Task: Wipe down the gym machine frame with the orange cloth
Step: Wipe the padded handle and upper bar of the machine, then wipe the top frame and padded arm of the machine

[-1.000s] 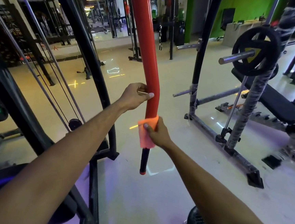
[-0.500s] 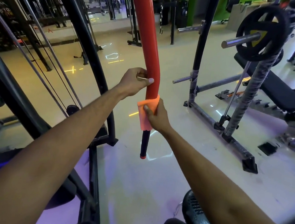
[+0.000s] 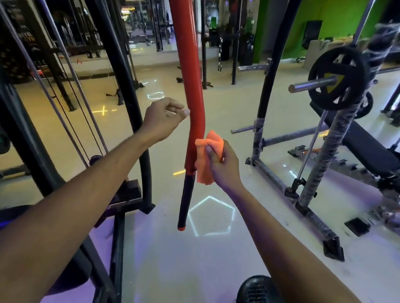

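Note:
A thick red frame bar (image 3: 189,73) of the gym machine hangs down the middle of the view and ends in a black handle grip (image 3: 186,201) with a red tip. My right hand (image 3: 222,165) holds the bunched orange cloth (image 3: 207,158) just right of the bar's lower red end, touching or nearly touching it. My left hand (image 3: 164,119) hovers left of the bar at its bend, fingers loosely curled and off the bar.
A black cable-machine upright (image 3: 119,71) and cables stand at the left. To the right are a squat rack (image 3: 327,148) with a weight plate (image 3: 338,79) and a bench (image 3: 364,146). A black seat pad (image 3: 260,301) sits below my right arm.
My left hand has let go of the red bar and moved slightly left. My right hand has taken the cloth off the bar's front to its right side.

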A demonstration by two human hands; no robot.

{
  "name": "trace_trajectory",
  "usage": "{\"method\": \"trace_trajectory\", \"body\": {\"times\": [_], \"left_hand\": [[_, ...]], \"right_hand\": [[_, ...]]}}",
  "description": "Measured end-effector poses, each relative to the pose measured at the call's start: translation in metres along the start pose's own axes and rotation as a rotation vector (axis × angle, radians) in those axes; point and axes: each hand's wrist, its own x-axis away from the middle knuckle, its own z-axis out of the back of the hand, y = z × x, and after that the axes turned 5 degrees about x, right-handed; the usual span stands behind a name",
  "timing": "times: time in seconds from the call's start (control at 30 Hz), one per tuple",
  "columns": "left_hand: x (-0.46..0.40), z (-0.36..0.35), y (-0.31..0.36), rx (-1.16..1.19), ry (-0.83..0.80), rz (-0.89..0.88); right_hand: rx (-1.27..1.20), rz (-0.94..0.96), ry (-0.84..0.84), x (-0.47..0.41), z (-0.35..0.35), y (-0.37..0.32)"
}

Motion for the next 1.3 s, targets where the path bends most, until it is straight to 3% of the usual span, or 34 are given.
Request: {"method": "trace_trajectory", "body": {"times": [0.3, 0.57, 0.73, 0.9, 1.3], "left_hand": [[0.020, 0.067, 0.124, -0.041, 0.278, -0.214], [0.056, 0.141, 0.235, -0.142, 0.506, -0.323], [0.077, 0.190, 0.286, -0.268, 0.564, -0.349], [0.078, 0.225, 0.305, -0.332, 0.608, -0.349], [0.042, 0.287, 0.296, -0.587, 0.635, -0.440]], "right_hand": [[-0.267, 0.230, -0.044, -0.055, 0.046, -0.145], [-0.326, 0.512, -0.099, -0.092, 0.055, -0.281], [-0.337, 0.625, -0.176, -0.102, 0.056, -0.355], [-0.386, 0.643, -0.184, -0.108, 0.052, -0.398], [-0.230, 0.709, -0.011, -0.160, 0.000, -0.460]]}}
